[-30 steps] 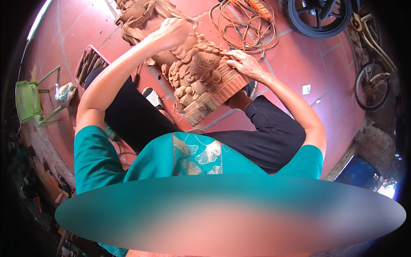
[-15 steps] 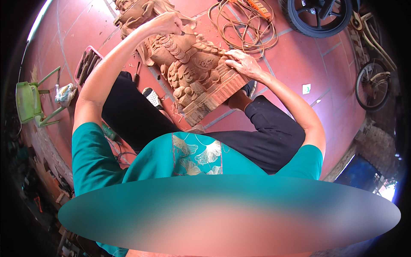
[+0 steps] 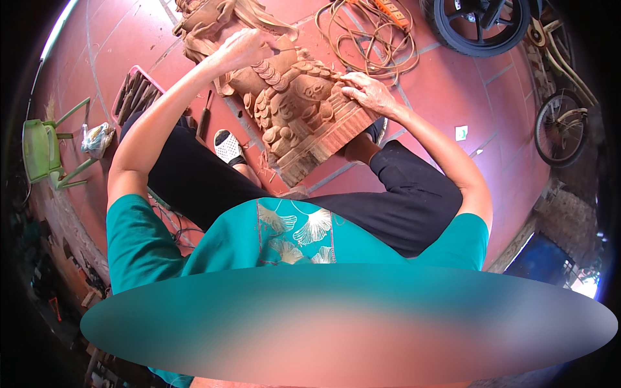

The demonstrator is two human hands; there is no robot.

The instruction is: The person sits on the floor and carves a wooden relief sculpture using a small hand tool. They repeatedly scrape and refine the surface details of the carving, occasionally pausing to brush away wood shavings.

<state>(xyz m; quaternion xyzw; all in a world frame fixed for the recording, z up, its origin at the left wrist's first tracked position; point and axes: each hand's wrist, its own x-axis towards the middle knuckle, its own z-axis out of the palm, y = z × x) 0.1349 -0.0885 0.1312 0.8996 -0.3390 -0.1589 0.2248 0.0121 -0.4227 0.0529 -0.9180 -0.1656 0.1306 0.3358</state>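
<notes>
A large reddish-brown wood carving (image 3: 301, 97) lies on the floor between my legs, its stepped base toward me and its surface cut with rounded scales, curls and face-like relief. My left hand (image 3: 246, 49) is closed above its upper part, with a thin dark tool (image 3: 278, 50) jutting from the fingers toward the wood. That looks like a carving chisel; its handle is hidden in my grip. At the base's right edge, my right hand (image 3: 370, 94) holds the carving, fingers over the wood and thumb nearer me.
Left of me are a pink tray (image 3: 139, 72) of wooden-handled tools, a loose chisel (image 3: 204, 116), a plastic bag (image 3: 97, 140) and a green chair (image 3: 42, 150). A coiled orange cord (image 3: 369, 39) lies beyond the carving. Right stand a black wheel (image 3: 479, 26) and a bicycle (image 3: 563, 126).
My left hand has drawn a little toward me, and its elbow has dropped slightly. My left knee has shifted, uncovering more of the tool tray and sandal. The right hand stays at the base.
</notes>
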